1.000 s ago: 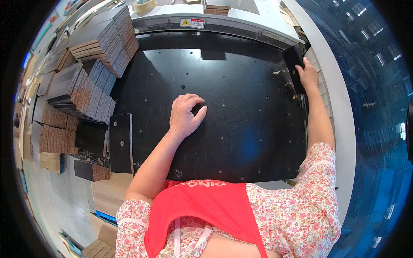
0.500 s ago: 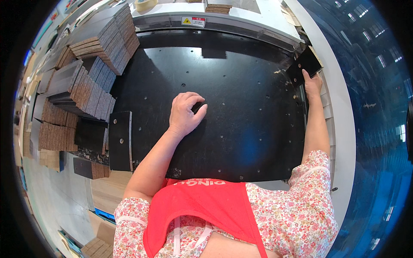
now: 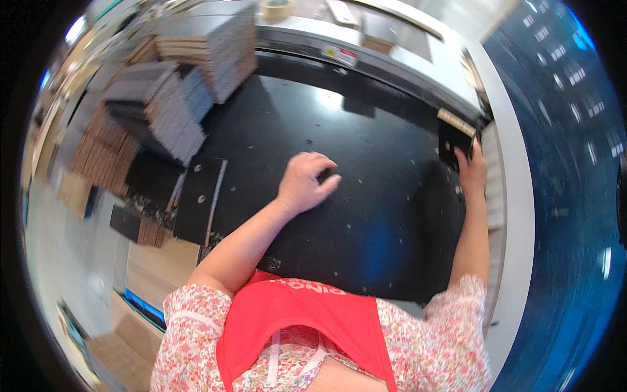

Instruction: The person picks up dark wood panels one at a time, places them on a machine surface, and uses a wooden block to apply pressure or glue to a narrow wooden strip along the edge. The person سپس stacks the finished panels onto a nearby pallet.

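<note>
My left hand rests over the middle of a dark machine table, its fingers loosely bent and the thumb apart, with nothing visible in it. At the far right, my right hand grips a small black board by its near right edge. The thumb lies on its dark face, near a hole, and a pale edge shows along the board's far side. On the left side of the table lies another black board with two round holes.
Stacks of cut chipboard pieces stand along the table's left side. A white machine beam with a warning label crosses the far end, with a roll of tape behind it. A pale rail runs along the right.
The view has turned, so the scene sits tilted. My right hand has drawn the board nearer and turned it, showing its pale edge. My left hand keeps its bent pose.
</note>
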The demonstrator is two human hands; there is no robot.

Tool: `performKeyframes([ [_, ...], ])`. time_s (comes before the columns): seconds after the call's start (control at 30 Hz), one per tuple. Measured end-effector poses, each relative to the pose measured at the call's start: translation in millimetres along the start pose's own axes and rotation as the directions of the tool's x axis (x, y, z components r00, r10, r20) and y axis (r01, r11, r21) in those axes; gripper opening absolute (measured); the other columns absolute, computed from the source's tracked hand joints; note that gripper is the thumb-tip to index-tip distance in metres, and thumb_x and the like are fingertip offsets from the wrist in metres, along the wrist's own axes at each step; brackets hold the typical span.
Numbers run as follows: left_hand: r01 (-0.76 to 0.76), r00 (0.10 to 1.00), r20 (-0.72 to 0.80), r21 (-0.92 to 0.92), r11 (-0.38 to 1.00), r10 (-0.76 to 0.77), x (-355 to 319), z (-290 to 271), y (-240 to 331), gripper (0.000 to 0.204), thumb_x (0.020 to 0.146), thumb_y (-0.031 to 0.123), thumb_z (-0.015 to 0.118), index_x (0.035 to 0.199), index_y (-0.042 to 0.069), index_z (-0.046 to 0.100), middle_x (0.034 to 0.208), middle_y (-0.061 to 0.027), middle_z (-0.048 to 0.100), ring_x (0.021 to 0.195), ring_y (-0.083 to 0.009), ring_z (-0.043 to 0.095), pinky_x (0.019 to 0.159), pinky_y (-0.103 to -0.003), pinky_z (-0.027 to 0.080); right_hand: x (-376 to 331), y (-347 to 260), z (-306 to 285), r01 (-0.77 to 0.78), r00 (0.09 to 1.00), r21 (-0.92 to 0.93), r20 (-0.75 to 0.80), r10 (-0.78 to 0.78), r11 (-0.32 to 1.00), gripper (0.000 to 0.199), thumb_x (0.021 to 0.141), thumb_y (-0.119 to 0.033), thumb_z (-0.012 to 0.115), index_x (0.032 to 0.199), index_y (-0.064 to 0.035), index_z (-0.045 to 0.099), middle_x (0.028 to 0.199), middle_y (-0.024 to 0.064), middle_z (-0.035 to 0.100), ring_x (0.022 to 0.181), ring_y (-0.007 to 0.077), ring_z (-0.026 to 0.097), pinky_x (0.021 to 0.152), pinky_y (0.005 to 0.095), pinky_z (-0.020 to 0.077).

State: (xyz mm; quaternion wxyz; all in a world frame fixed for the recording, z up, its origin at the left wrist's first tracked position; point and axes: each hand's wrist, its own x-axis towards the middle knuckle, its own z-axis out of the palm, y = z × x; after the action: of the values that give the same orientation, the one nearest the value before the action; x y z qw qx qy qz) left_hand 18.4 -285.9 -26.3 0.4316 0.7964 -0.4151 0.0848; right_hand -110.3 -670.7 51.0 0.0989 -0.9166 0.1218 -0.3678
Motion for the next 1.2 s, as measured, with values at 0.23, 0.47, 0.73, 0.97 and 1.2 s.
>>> performKeyframes([
  [0.23, -0.021, 0.998, -0.066, -0.057, 0.998, 0.017, -13, 12, 1, 0.032, 0.080, 0.028, 0.076, 0.104, 0.008, 0.069, 0.107, -0.0097, 0.067, 0.105, -0.0303, 0.062, 0.094, -0.043, 0.048, -12, -29, 7, 0.361, 0.931, -0.189, 0.122, -0.343, 0.913, 0.040, 0.089, -0.016, 0.071, 0.126, -0.0023, 0.063, 0.103, 0.0146, 0.069, 0.102, 0.0362, 0.063, 0.102, 0.0462, 0.0446],
  [0.47, -0.051, 0.999, -0.020, -0.055, 0.997, 0.050, -33, 9, 16, 0.019, 0.081, 0.023, 0.075, 0.093, 0.009, 0.071, 0.103, -0.0080, 0.068, 0.102, -0.0287, 0.063, 0.093, -0.043, 0.049, -39, 26, 9, 0.502, 0.863, -0.487, 0.333, -0.379, 0.715, 0.019, 0.086, -0.010, 0.061, 0.102, -0.0111, 0.071, 0.110, 0.0044, 0.066, 0.110, 0.0297, 0.062, 0.083, 0.0398, 0.0512],
  [0.73, -0.052, 0.996, 0.069, 0.038, 0.998, 0.049, -38, -2, 12, 0.017, 0.082, 0.019, 0.074, 0.096, 0.010, 0.071, 0.106, -0.0060, 0.067, 0.107, -0.0270, 0.060, 0.099, -0.042, 0.045, -26, 4, 10, 0.550, 0.825, -0.701, 0.541, -0.164, 0.453, 0.009, 0.086, -0.019, 0.061, 0.085, -0.0185, 0.069, 0.091, -0.0014, 0.063, 0.098, 0.0216, 0.059, 0.077, 0.0369, 0.0470],
  [0.97, -0.053, 0.995, 0.084, 0.024, 0.998, 0.051, -39, 0, 18, 0.017, 0.083, 0.019, 0.073, 0.096, 0.009, 0.070, 0.106, -0.0053, 0.067, 0.108, -0.0260, 0.060, 0.101, -0.042, 0.044, -47, 13, -1, 0.450, 0.881, -0.750, 0.461, -0.105, 0.485, 0.009, 0.084, -0.018, 0.062, 0.080, -0.0176, 0.070, 0.089, -0.0007, 0.063, 0.095, 0.0215, 0.059, 0.074, 0.0370, 0.0472],
  [1.2, -0.052, 0.993, 0.107, -0.007, 0.999, 0.052, -37, -2, 13, 0.019, 0.083, 0.020, 0.074, 0.098, 0.009, 0.070, 0.107, -0.0056, 0.067, 0.107, -0.0269, 0.059, 0.101, -0.041, 0.044, -38, -15, -14, 0.437, 0.877, -0.703, 0.472, -0.091, 0.561, 0.010, 0.085, -0.017, 0.063, 0.090, -0.0147, 0.071, 0.091, 0.0002, 0.064, 0.095, 0.0230, 0.059, 0.077, 0.0384, 0.0485],
])
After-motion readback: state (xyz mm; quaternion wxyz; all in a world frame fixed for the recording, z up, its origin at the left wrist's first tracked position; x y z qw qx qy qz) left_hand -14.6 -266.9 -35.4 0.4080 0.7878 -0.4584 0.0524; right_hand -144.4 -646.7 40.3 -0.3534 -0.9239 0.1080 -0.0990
